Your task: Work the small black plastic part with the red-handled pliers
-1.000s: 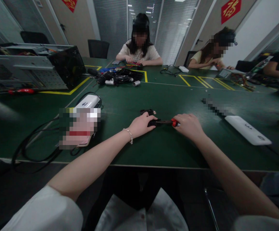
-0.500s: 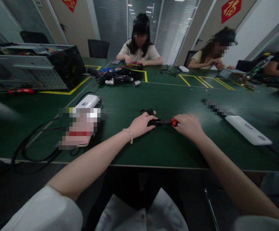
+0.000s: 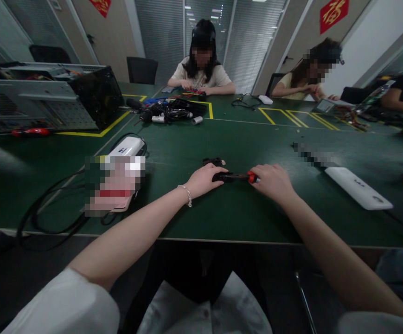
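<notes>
My left hand (image 3: 204, 181) is curled shut over a small black part (image 3: 219, 176), pinning it down on the green surface (image 3: 243, 213) a little in from the near edge, about midway along it. My right hand (image 3: 273, 183) is closed around the red handle of a screwdriver (image 3: 239, 176), whose dark shaft lies nearly flat and runs leftward, its tip meeting the part. I cannot tell whether the tip is properly seated. I think the main risk is the tip slipping out under a sideways push and jabbing the fingers of my left hand, which sit right beside it. With the shaft this low the part could also skid away toward the far edge, where another small black piece (image 3: 213, 161) lies just beyond it.
</notes>
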`<state>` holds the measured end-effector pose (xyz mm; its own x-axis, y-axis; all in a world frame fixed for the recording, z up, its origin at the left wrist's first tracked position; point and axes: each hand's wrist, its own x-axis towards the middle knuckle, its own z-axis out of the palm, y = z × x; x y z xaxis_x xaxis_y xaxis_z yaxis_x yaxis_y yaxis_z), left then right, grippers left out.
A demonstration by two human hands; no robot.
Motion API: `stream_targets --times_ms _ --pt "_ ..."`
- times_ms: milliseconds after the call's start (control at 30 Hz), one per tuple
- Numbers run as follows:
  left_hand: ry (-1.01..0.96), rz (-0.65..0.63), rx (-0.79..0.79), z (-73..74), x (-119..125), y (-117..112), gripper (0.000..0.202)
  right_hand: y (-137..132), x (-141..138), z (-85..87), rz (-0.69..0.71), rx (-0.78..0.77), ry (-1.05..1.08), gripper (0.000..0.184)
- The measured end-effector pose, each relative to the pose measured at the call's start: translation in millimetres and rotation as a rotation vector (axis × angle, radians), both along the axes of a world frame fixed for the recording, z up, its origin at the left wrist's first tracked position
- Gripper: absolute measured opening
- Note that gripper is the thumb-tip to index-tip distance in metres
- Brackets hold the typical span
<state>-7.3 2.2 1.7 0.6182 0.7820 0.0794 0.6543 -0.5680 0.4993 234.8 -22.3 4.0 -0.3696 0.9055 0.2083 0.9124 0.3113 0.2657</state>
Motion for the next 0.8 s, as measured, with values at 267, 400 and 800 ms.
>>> stream_targets --times_ms 267,400,800 --pt "0.006 0.026 -0.028 5.5 0.2 -3.1 0.041 -1.3 -3.1 1.6 -0.029 -0.027 0.003 0.021" --pt "0.001 0.023 -0.009 2.1 0.3 -1.9 0.041 -2.1 -0.5 1.5 0.010 0.021 -0.019 0.020" --pt "-0.015 0.017 -0.016 1.4 0.1 -1.1 0.041 0.5 -0.3 -0.9 -0.017 -0.038 0.020 0.020"
